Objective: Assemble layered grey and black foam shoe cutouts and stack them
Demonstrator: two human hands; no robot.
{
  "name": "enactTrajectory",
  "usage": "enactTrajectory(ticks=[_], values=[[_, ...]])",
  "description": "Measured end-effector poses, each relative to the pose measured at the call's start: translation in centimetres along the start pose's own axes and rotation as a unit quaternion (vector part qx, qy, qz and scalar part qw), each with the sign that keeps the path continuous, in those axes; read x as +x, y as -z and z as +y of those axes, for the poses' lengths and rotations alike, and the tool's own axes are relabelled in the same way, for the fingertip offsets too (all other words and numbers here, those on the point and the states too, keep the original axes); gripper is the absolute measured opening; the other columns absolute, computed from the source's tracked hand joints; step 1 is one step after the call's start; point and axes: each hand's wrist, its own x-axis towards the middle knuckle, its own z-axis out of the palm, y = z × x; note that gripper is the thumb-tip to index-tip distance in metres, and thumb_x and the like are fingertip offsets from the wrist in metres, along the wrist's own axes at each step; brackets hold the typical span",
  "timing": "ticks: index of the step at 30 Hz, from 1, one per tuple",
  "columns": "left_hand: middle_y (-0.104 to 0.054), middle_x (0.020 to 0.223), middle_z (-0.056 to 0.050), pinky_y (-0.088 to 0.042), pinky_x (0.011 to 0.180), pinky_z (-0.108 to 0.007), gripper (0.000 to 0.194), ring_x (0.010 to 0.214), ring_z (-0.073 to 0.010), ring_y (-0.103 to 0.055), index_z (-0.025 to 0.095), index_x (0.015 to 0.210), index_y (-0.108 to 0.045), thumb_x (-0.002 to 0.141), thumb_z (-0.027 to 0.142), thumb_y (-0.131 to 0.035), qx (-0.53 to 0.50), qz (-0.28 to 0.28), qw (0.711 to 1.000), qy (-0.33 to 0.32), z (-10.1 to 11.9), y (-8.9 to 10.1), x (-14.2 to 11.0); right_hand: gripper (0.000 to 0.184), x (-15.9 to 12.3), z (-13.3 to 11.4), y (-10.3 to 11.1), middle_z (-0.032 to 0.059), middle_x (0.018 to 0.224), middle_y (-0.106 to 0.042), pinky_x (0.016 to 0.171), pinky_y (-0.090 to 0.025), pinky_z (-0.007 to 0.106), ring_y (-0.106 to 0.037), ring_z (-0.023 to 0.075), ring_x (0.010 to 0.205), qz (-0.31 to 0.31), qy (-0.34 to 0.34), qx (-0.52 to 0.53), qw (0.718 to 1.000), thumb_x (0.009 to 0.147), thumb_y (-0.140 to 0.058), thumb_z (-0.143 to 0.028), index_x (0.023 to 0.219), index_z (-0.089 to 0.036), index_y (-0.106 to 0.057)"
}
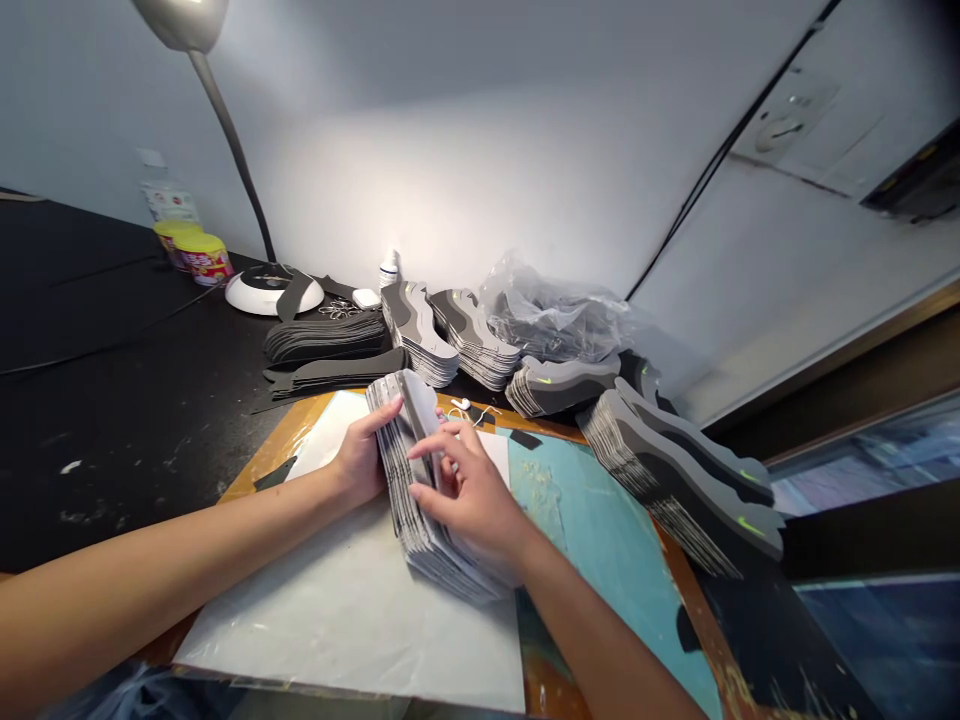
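Head: white sheet [322, 610] beneath stack [405, 525], black table [112, 420], pale wall [450, 150].

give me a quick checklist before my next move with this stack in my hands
1. Left hand on the held stack: ok, thumb against its side.
2. Right hand at the stack: ok, fingers bent over it.
3. Layer count: cannot tell, edges too fine.
4. Work area tidy: not ok, white cord lies just beyond the stack.
5. Light: ok, lamp glowing.
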Motion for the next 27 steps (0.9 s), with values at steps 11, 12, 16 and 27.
enactTrajectory(ticks=[11, 12, 16, 27], values=[[-0.076, 0.083, -0.013, -0.057, 0.076, -0.041, 0.039, 0.075, -0.0298, -0.071, 0.011, 0.093, -0.074, 0.086, 0.047, -0.060, 0.039, -0.031, 0.998, 0.034, -0.2, 0.2, 0.1, 0.025, 0.7, 1.8, 0.5, 0.0019, 0.113, -0.043, 0.058, -0.041, 0.024, -0.043, 0.0088, 0.067, -0.021, 0.029, 0.069, 0.997, 0.080, -0.062, -0.020, 0.104, -0.028, -0.062], [-0.076, 0.083, -0.013, -0.056, 0.074, -0.040, 0.038, 0.073, -0.0294, -0.071, 0.011, 0.092, -0.074, 0.085, 0.047, -0.061, 0.040, -0.027, 0.998, 0.031, -0.2, 0.4, 0.2, 0.026, 0.7, 2.0, 0.7, 0.0023, 0.112, -0.043, 0.059, -0.041, 0.024, -0.045, 0.0105, 0.071, -0.017, 0.034, 0.074, 0.997, 0.080, -0.058, -0.018, 0.104, -0.027, -0.062], [-0.073, 0.070, -0.008, -0.053, 0.064, -0.036, 0.021, 0.060, -0.0249, -0.067, 0.013, 0.083, -0.073, 0.076, 0.032, -0.068, 0.036, -0.027, 0.999, 0.012, -0.1, 1.1, 0.6, 0.028, 1.0, 2.5, 1.1, 0.0029, 0.103, -0.047, 0.077, -0.044, 0.032, -0.048, 0.0174, 0.087, 0.021, 0.075, 0.068, 0.995, 0.080, -0.047, -0.016, 0.101, -0.025, -0.063], [-0.075, 0.080, -0.012, -0.054, 0.068, -0.037, 0.020, 0.069, -0.0271, -0.069, 0.011, 0.082, -0.073, 0.074, 0.029, -0.067, 0.092, -0.021, 0.995, 0.025, 0.0, 0.5, 0.2, 0.023, 0.7, 1.1, 0.8, 0.0003, 0.101, -0.040, 0.062, -0.041, 0.023, -0.045, 0.0121, 0.078, -0.008, 0.020, 0.020, 1.000, 0.075, -0.065, -0.022, 0.091, -0.024, -0.049]])
